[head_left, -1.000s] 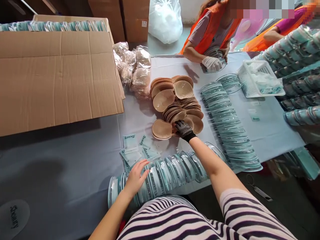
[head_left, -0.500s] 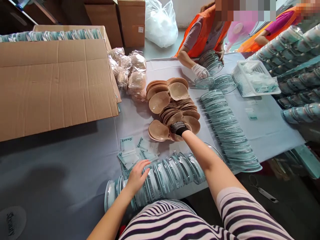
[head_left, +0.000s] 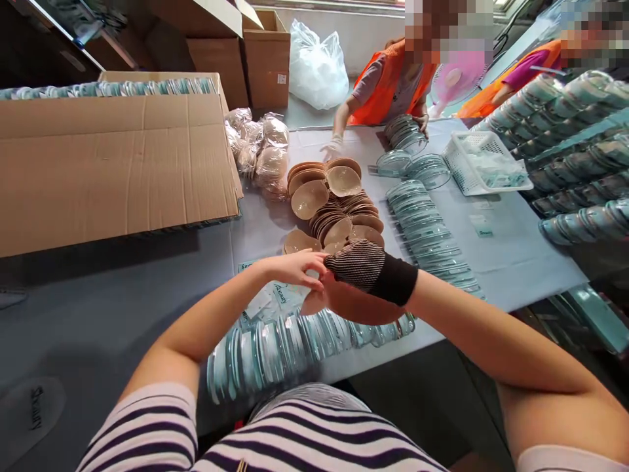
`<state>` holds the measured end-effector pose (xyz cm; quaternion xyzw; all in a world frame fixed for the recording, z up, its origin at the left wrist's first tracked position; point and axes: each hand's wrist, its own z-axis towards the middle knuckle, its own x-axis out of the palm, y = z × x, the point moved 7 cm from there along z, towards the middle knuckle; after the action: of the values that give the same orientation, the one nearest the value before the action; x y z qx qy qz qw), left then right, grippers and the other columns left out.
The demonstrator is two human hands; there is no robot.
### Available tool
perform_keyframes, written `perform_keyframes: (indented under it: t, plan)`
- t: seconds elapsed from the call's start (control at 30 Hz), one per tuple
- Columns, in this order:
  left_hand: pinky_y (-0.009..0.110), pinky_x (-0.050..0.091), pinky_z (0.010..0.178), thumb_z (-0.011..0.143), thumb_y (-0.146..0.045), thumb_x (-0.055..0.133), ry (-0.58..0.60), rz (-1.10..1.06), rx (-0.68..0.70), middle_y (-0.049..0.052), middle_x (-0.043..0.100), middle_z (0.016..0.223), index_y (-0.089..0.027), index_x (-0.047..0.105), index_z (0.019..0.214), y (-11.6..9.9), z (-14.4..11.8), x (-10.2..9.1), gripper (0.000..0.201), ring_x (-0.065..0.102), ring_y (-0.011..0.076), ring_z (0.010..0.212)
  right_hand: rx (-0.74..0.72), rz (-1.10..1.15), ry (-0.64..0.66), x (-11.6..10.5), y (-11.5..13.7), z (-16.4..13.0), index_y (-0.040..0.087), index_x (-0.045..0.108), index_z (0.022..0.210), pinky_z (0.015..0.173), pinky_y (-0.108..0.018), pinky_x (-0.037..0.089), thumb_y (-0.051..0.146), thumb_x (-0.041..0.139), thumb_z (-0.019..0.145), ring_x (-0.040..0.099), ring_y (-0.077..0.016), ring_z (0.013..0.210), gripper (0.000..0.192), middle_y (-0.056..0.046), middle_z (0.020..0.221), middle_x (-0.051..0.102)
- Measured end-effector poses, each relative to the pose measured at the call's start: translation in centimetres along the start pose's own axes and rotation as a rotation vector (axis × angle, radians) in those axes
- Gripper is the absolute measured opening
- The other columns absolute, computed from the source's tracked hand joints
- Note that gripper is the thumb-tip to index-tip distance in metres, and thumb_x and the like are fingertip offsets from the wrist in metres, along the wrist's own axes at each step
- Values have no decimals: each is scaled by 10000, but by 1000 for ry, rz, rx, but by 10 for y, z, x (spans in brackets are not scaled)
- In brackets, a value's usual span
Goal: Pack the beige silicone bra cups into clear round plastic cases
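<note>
Cup in hand now: a beige silicone cup is up off the table, held in my gloved right hand just above the near row of clear cases, and my bare left hand has come across to meet it, fingertips pinching at the cup's left edge. A second ago my right hand was out on the beige pile and my left lay flat on the cases; both have pulled in to the middle, so the pick is made and I'd say I'm on the peel or the fitting step. Both hands grasping, then: right closed round the cup from above, left nipping its rim. Under my wrists lie the small printed cards, a loose scatter; I make out three or four, the rest hidden by my arms. Beyond them the beige pile: too overlapped to count, well over a dozen, with four lying face-up and plain to see. Right of it runs a second long row of clear cases, dozens, no counting those. One white basket past that. Left, one big flattened cardboard box with cases lined behind it, and a heap of bagged cups, five or six bags. Across the table two people in orange; one gloved hand reaches toward the pile. One white plastic sack at the back.
</note>
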<state>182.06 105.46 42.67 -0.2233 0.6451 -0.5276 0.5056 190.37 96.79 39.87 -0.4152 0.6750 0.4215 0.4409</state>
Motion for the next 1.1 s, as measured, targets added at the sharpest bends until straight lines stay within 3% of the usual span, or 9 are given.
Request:
perform_keyframes:
  t: [0.13, 0.27, 0.33, 0.4, 0.47, 0.57, 0.7, 0.83, 1.1]
  plan:
    - [255, 487, 798, 858, -405, 634, 150, -321, -232, 21, 711, 873, -173, 722, 905, -16, -16, 56, 253, 639, 155, 831, -54, 164, 90, -6, 9, -66, 224, 704, 987, 798, -312, 495, 357, 627, 898, 636, -197, 899, 177, -36, 956, 703]
    - [206, 397, 619, 864, -464, 601, 109, -378, -456, -26, 592, 678, -142, 674, 787, -11, -29, 119, 339, 523, 102, 650, -189, 834, 346, 50, 48, -112, 166, 678, 979, 705, -251, 473, 390, 625, 850, 597, -141, 769, 265, -9, 857, 678]
    - [209, 370, 588, 864, -474, 589, 105, -342, -521, -36, 550, 638, -146, 669, 776, -13, -34, 147, 349, 490, 99, 615, -180, 1119, 378, 82, 62, -127, 133, 667, 961, 694, -250, 473, 459, 611, 844, 574, -134, 759, 351, -12, 843, 660]
    - [219, 377, 601, 863, -468, 577, 63, -265, -565, -31, 567, 646, -155, 683, 784, -17, -37, 166, 340, 504, 111, 627, -145, 1236, 355, 108, 67, -139, 124, 672, 943, 702, -258, 472, 495, 621, 830, 563, -136, 763, 391, -14, 827, 654]
    - [230, 398, 643, 872, -442, 552, -29, -162, -585, -19, 627, 704, -172, 704, 811, -23, -37, 174, 316, 545, 131, 685, -123, 1253, 307, 123, 65, -151, 127, 685, 954, 710, -265, 471, 490, 652, 811, 566, -144, 771, 391, -15, 822, 662]
    - [245, 413, 691, 875, -409, 541, -120, -93, -591, 4, 680, 777, -179, 718, 827, -32, -34, 184, 294, 584, 150, 760, -116, 1164, 218, 123, 55, -167, 132, 703, 932, 682, -265, 464, 467, 631, 838, 560, -146, 727, 356, -13, 775, 667]
    - [239, 434, 693, 813, -420, 650, -13, -389, -623, 16, 693, 849, -174, 719, 904, -33, -34, 221, 272, 599, 144, 776, -155, 871, 253, 109, 53, -188, 147, 713, 881, 657, -250, 438, 397, 566, 880, 554, -140, 686, 291, -17, 764, 684]
    - [224, 398, 596, 768, -444, 699, 10, -558, -711, -3, 631, 716, -149, 693, 788, -24, -43, 254, 296, 538, 109, 639, -83, 567, 330, 107, 60, -204, 193, 728, 846, 634, -235, 410, 320, 575, 857, 578, -143, 679, 199, -29, 814, 723]
    - [244, 428, 690, 782, -331, 626, -59, -254, -645, 12, 688, 767, -161, 723, 783, -9, -38, 262, 196, 601, 159, 757, 9, 628, 177, 139, 68, -207, 203, 730, 861, 745, -275, 453, 309, 566, 862, 634, -190, 791, 195, -61, 882, 735]
